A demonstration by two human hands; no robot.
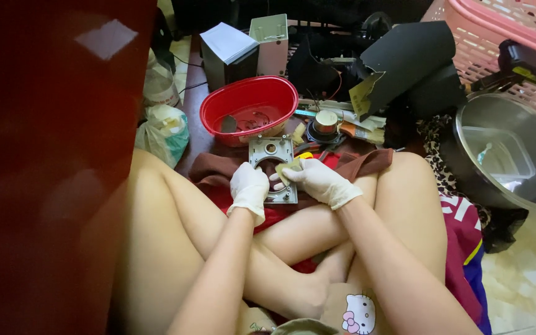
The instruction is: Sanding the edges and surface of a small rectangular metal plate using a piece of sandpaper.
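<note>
Crossed bare legs (293, 248) nearest, filling the lower view. Beyond, steel pot (510, 155) at right, red bowl (249, 105) ahead. Grey metal plate (274, 162) resting on the lap, gripped at its edge by gloved left hand (249, 185); gloved right hand (319, 180) pinching a small yellowish pad (286, 171) against it.

Lower metal plate (274, 162) under gloved hands; pink basket (504, 37) cut off top-right.
</note>
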